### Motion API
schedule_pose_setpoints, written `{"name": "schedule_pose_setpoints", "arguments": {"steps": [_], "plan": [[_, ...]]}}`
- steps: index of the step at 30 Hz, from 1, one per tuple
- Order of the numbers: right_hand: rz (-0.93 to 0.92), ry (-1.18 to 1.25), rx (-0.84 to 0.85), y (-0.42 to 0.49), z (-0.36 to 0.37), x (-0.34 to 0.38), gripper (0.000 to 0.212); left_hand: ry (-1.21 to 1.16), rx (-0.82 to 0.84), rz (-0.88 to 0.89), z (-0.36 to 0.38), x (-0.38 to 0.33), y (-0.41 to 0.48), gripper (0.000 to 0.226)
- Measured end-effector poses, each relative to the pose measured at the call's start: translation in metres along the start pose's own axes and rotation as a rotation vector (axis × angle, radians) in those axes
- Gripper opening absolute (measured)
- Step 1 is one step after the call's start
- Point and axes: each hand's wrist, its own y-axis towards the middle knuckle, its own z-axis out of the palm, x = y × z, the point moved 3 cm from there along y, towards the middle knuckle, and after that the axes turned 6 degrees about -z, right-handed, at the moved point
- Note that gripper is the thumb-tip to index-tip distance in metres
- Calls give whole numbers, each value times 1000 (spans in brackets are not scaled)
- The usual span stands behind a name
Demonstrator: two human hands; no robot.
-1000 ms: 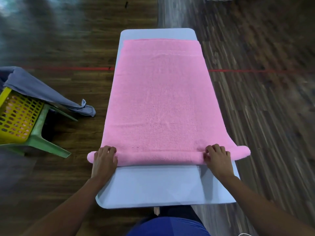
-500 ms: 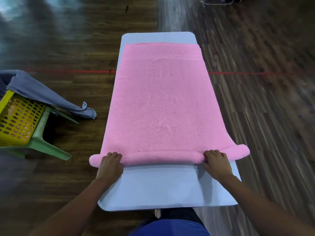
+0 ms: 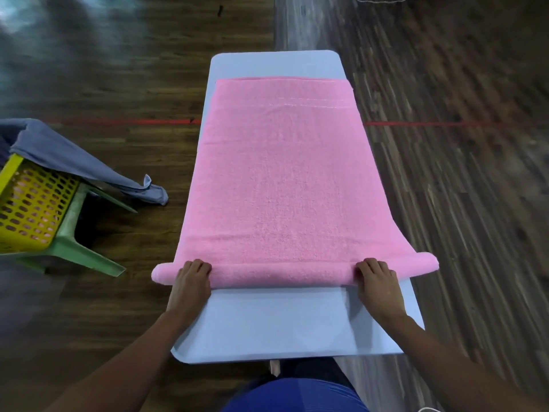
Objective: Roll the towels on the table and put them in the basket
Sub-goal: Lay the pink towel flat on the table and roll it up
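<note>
Plain pink towel (image 3: 282, 179); pale blue-grey table (image 3: 282, 322). Yellow basket (image 3: 26, 203), lattice of slotted holes; light green stool (image 3: 80, 251). Slate-blue cloth (image 3: 74, 162). Dark brown floor (image 3: 445, 203), streaked wood-plank grain, thin red line (image 3: 124, 121) across.

You worked a pink towel (image 3: 282, 179) of matt, nubby terry cloth on a smooth, matt table (image 3: 276, 322). Your floor (image 3: 460, 203) was glossy streaked wood, the yellow basket (image 3: 29, 209) and green stool (image 3: 71, 248) plastic, and the grey cloth (image 3: 68, 162) smooth.
</note>
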Motion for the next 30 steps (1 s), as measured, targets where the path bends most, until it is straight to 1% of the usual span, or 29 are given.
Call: {"name": "schedule_pose_setpoints", "arguments": {"steps": [2, 3, 4, 6, 8, 10, 12, 14, 15, 16, 17, 19, 21, 23, 25, 28, 29, 30], "plan": [[6, 11, 62, -3, 6, 2, 50, 17, 53, 3, 7, 0, -6, 39], [-1, 19, 81, -2, 8, 3, 55, 30, 80, 11, 8, 0, -7, 48], [0, 30, 86, 0, 9, 2, 56, 39, 93, 10, 9, 0, -6, 51], [35, 44, 82, 7, 9, -2, 51, 37, 105, -7, 7, 1, 2, 41], [82, 38, 104, 17, 4, -4, 40, 39, 125, -25, 3, 1, 10, 24], [105, -13, 201, 24, -5, -2, 29, 88, 153, -20, -3, -2, 14, 13], [86, -83, 292, 30, -11, -1, 23, 175, 222, -21, -5, -2, 17, 17], [97, -93, 397, 30, -12, -3, 30, 237, 324, -61, -5, -1, 16, 23], [113, -84, 420, 29, -11, -5, 33, 210, 360, -91, -3, 1, 15, 23], [126, -82, 415, 28, -8, -6, 33, 147, 359, -111, -3, 4, 14, 21], [140, -91, 387, 27, -5, -7, 30, 82, 321, -113, -2, 7, 13, 19], [148, -117, 248, 23, -3, -7, 26, 67, 150, -44, -3, 11, 10, 22], [105, -96, 66, 20, -5, -7, 26, 83, -15, 2, -7, 10, 8, 19], [20, -66, -12, 17, -8, -4, 27, 68, -58, 19, -8, 2, 6, 13], [-13, -31, -13, 13, -8, -1, 33, 44, -31, 25, -3, -3, 2, 20], [16, -40, 103, 6, 1, 1, 56, 51, 50, 31, 7, -2, -7, 45], [31, -42, 128, 6, 3, 1, 58, 57, 60, 32, 7, -1, -7, 47], [50, -46, 134, 8, 5, 1, 55, 57, 57, 24, 6, -1, -5, 45]]}}
